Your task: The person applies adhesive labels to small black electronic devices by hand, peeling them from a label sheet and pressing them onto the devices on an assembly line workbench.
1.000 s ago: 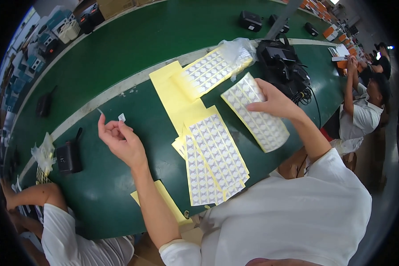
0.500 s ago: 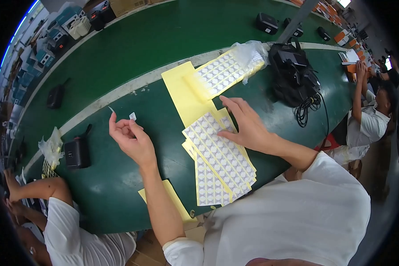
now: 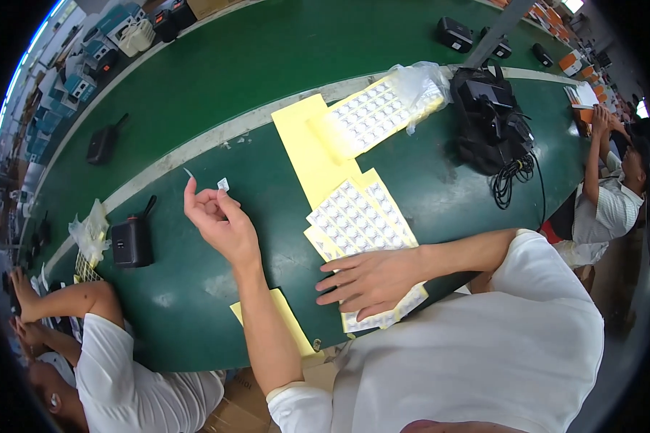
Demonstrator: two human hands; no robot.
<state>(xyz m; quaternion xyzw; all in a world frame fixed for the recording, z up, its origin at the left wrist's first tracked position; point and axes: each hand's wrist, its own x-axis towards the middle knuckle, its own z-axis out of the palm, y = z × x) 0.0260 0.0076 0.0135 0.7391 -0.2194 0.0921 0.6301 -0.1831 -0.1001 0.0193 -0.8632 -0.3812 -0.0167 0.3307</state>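
sticker (image 3: 223, 184), small and white, sits left of frame centre, pinched at my left hand (image 3: 220, 225) fingertips. i judge it light, flimsy, tacky; hold by its edges. my right hand (image 3: 372, 280) lies open, flat on the sticker sheet (image 3: 357, 216), gripping nothing.

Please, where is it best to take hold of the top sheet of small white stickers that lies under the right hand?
Probably at the far corner of the top sticker sheet, coming from the belt side. It lies flat on the green table, the right hand covers its near end, and that yellow backing edge lies bare, so a thin pinch grip fits there.
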